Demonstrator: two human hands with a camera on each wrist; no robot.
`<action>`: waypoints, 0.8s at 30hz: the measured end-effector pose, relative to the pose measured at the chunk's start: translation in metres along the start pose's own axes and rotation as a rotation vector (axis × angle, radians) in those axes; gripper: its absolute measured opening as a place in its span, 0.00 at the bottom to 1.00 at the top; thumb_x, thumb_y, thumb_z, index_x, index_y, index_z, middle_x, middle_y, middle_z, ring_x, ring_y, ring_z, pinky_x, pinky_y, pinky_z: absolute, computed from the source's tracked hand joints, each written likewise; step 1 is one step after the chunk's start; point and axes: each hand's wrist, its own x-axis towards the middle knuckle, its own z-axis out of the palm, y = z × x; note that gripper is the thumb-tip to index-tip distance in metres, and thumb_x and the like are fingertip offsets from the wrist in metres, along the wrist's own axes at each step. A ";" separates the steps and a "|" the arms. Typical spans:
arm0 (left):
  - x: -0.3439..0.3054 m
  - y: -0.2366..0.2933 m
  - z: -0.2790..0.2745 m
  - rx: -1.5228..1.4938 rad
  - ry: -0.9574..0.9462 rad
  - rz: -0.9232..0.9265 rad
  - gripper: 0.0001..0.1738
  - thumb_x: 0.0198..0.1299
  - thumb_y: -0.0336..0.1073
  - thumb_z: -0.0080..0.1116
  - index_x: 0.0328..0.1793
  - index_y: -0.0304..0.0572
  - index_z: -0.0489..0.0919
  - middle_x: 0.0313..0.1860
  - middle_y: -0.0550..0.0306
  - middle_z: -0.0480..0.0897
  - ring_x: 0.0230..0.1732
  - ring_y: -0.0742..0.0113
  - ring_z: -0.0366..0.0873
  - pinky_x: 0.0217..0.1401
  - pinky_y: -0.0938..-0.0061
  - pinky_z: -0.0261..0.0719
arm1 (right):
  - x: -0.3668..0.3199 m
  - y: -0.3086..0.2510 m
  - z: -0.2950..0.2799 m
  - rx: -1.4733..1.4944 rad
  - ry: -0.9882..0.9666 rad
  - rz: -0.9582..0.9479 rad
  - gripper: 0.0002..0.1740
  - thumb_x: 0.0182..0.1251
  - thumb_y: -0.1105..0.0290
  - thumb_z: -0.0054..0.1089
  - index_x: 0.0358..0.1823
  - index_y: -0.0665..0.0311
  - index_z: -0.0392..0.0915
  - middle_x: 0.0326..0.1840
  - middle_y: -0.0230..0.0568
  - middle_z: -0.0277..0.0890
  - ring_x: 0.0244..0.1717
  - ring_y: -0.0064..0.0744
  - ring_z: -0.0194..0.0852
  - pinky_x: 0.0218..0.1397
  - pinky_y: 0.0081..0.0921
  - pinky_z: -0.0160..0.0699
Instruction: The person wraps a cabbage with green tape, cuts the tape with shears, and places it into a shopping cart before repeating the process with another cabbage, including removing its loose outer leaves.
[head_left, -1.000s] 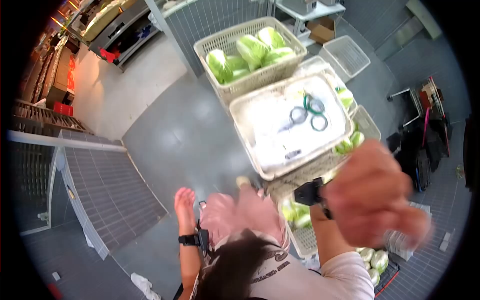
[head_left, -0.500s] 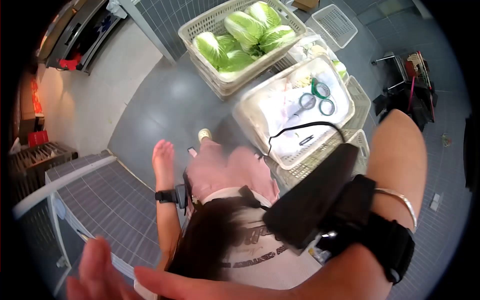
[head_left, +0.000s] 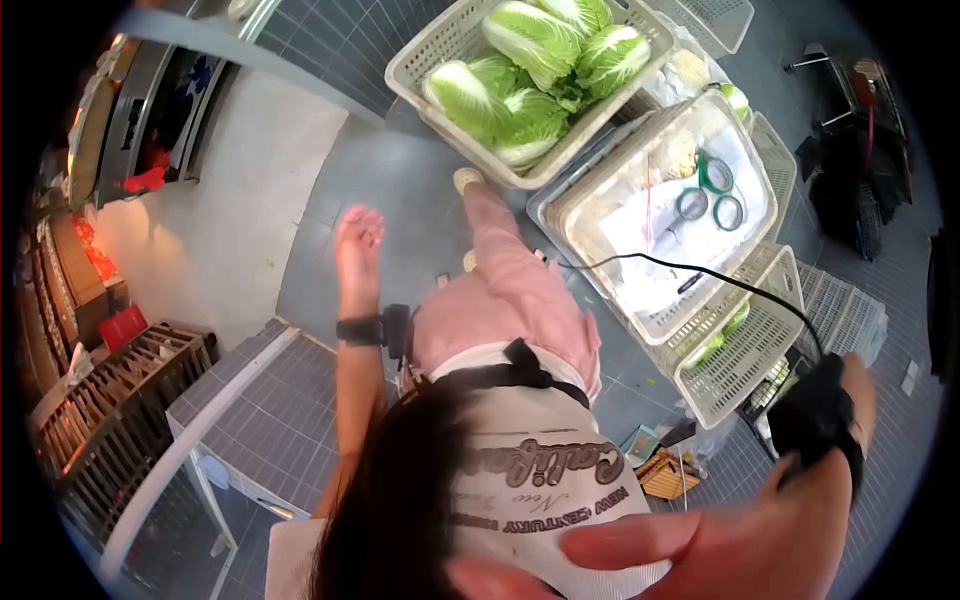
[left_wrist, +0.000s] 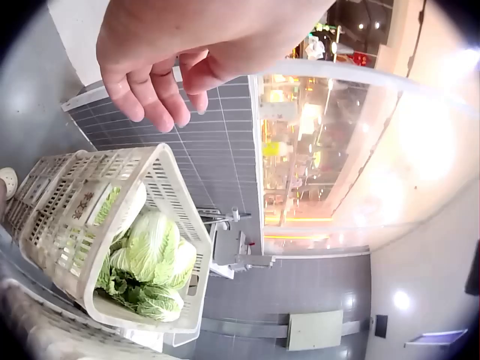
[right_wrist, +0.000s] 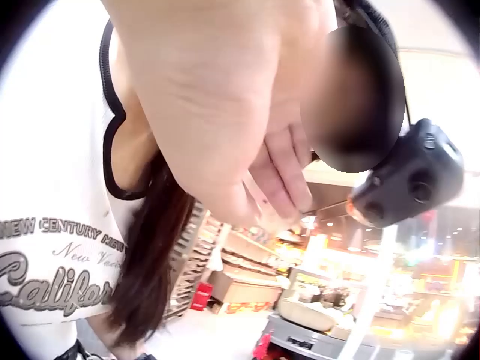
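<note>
Since the earlier frame, our right hand (head_left: 640,550) has swung from lower left to bottom centre, thumb and fingers apart. Our left hand (head_left: 358,250) hangs left of centre, fingers loosely curled. Cabbages (head_left: 530,45) fill the crate (head_left: 452,132) at upper centre, its edge near the lined tray (head_left: 608,212); open floor (head_left: 400,165) lies between crate and left hand.

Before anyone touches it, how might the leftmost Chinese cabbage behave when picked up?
The Chinese cabbage may feel firm at its thick white base, while its green leaf edges could bend or tear. Its rounded body might roll, though neighbouring heads and crate wall would probably check it.
</note>
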 end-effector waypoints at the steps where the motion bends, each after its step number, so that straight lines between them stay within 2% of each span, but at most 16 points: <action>1: 0.009 0.004 0.012 0.018 -0.022 0.005 0.14 0.66 0.33 0.49 0.56 0.37 0.71 0.46 0.52 0.78 0.50 0.63 0.75 0.58 0.69 0.71 | 0.002 0.021 0.006 -0.030 0.061 0.065 0.10 0.62 0.79 0.46 0.41 0.67 0.77 0.38 0.42 0.76 0.41 0.36 0.74 0.49 0.32 0.68; 3: 0.039 0.016 0.039 0.085 -0.075 -0.001 0.15 0.66 0.34 0.49 0.56 0.37 0.72 0.46 0.53 0.78 0.49 0.65 0.75 0.57 0.70 0.71 | 0.005 0.064 0.032 -0.090 0.229 0.242 0.11 0.63 0.79 0.46 0.42 0.68 0.77 0.38 0.43 0.77 0.42 0.37 0.74 0.51 0.32 0.68; 5: 0.060 0.030 0.057 0.206 -0.095 -0.034 0.15 0.66 0.35 0.50 0.56 0.37 0.72 0.46 0.54 0.78 0.49 0.67 0.75 0.56 0.72 0.71 | 0.008 0.119 0.087 -0.080 0.487 0.547 0.11 0.63 0.80 0.45 0.42 0.69 0.77 0.39 0.44 0.77 0.43 0.38 0.75 0.53 0.33 0.69; 6: 0.074 0.037 0.066 0.225 -0.128 -0.053 0.15 0.67 0.35 0.48 0.56 0.36 0.71 0.46 0.54 0.78 0.49 0.66 0.76 0.57 0.72 0.72 | 0.009 0.148 0.130 0.109 0.616 0.784 0.12 0.63 0.80 0.45 0.43 0.69 0.78 0.39 0.44 0.77 0.44 0.38 0.75 0.54 0.33 0.69; 7: 0.088 0.044 0.075 0.247 -0.164 -0.074 0.15 0.67 0.35 0.47 0.56 0.35 0.71 0.46 0.53 0.78 0.50 0.66 0.76 0.57 0.72 0.72 | 0.011 0.179 0.179 0.539 0.808 1.030 0.12 0.66 0.79 0.46 0.47 0.69 0.75 0.43 0.41 0.76 0.47 0.35 0.74 0.56 0.31 0.69; 8: 0.104 0.048 0.086 0.272 -0.198 -0.102 0.15 0.68 0.34 0.45 0.57 0.35 0.71 0.46 0.52 0.78 0.50 0.65 0.76 0.58 0.72 0.72 | 0.010 0.207 0.236 0.939 1.038 1.178 0.09 0.68 0.76 0.49 0.47 0.65 0.74 0.41 0.34 0.75 0.45 0.25 0.72 0.51 0.23 0.70; 9: 0.122 0.050 0.097 0.285 -0.173 -0.119 0.15 0.68 0.34 0.45 0.56 0.35 0.71 0.46 0.52 0.78 0.50 0.66 0.76 0.57 0.73 0.72 | -0.006 0.228 0.296 1.036 0.898 1.248 0.11 0.70 0.72 0.51 0.51 0.64 0.73 0.43 0.34 0.76 0.46 0.23 0.72 0.51 0.21 0.70; 11: 0.165 0.043 0.124 0.317 -0.134 -0.164 0.14 0.67 0.33 0.45 0.56 0.35 0.71 0.45 0.53 0.79 0.48 0.67 0.76 0.55 0.75 0.73 | 0.006 0.246 0.366 1.433 0.629 1.484 0.13 0.72 0.67 0.42 0.50 0.61 0.75 0.45 0.32 0.75 0.48 0.24 0.72 0.54 0.23 0.70; 13: 0.213 0.021 0.153 0.127 -0.100 -0.309 0.14 0.66 0.32 0.45 0.55 0.35 0.72 0.46 0.52 0.80 0.48 0.66 0.77 0.53 0.72 0.73 | 0.021 0.262 0.432 1.406 0.450 1.555 0.13 0.70 0.67 0.47 0.51 0.61 0.74 0.46 0.33 0.76 0.47 0.25 0.73 0.51 0.24 0.71; 15: 0.268 -0.014 0.172 -0.065 -0.077 -0.462 0.15 0.66 0.32 0.44 0.56 0.34 0.72 0.48 0.51 0.79 0.50 0.64 0.77 0.53 0.69 0.73 | 0.028 0.280 0.509 1.404 0.423 1.550 0.18 0.66 0.62 0.55 0.53 0.66 0.74 0.49 0.45 0.78 0.53 0.38 0.74 0.58 0.29 0.71; 16: 0.300 -0.043 0.166 -0.174 -0.133 -0.531 0.17 0.66 0.33 0.44 0.58 0.34 0.71 0.50 0.50 0.79 0.52 0.62 0.76 0.55 0.68 0.73 | 0.029 0.290 0.540 1.289 0.410 1.565 0.20 0.65 0.61 0.56 0.53 0.67 0.74 0.50 0.48 0.78 0.54 0.41 0.74 0.59 0.30 0.70; 18: 0.368 -0.106 0.136 -0.414 -0.481 -0.640 0.19 0.66 0.34 0.43 0.61 0.35 0.71 0.54 0.49 0.78 0.56 0.59 0.75 0.59 0.65 0.72 | 0.030 0.314 0.593 1.056 0.379 1.583 0.24 0.63 0.58 0.57 0.54 0.68 0.75 0.52 0.54 0.77 0.56 0.48 0.73 0.61 0.34 0.69; 19: 0.381 -0.113 0.140 -0.478 -0.599 -0.688 0.20 0.67 0.34 0.42 0.62 0.35 0.70 0.56 0.48 0.77 0.58 0.57 0.75 0.60 0.63 0.72 | 0.031 0.318 0.608 1.070 0.400 1.599 0.25 0.63 0.56 0.56 0.55 0.68 0.75 0.54 0.55 0.76 0.57 0.50 0.72 0.62 0.35 0.68; 20: 0.382 -0.119 0.136 -0.349 -0.467 -0.678 0.21 0.67 0.36 0.41 0.64 0.35 0.70 0.58 0.48 0.76 0.59 0.56 0.74 0.62 0.62 0.71 | 0.035 0.328 0.624 1.081 0.433 1.614 0.27 0.63 0.54 0.56 0.56 0.68 0.75 0.56 0.57 0.74 0.59 0.52 0.71 0.62 0.36 0.68; 23: 0.393 -0.125 0.186 -0.016 -0.127 -0.581 0.25 0.70 0.42 0.36 0.68 0.37 0.68 0.64 0.47 0.73 0.64 0.51 0.71 0.68 0.59 0.69 | 0.048 0.369 0.630 1.024 0.342 1.687 0.32 0.65 0.47 0.50 0.57 0.68 0.75 0.59 0.59 0.72 0.61 0.54 0.69 0.64 0.37 0.66; 24: 0.404 -0.138 0.178 0.177 -0.294 -0.477 0.27 0.70 0.45 0.33 0.68 0.37 0.68 0.64 0.47 0.73 0.64 0.50 0.70 0.68 0.58 0.68 | 0.053 0.370 0.626 1.012 0.266 1.725 0.33 0.66 0.45 0.48 0.57 0.69 0.75 0.60 0.59 0.72 0.62 0.54 0.69 0.64 0.37 0.66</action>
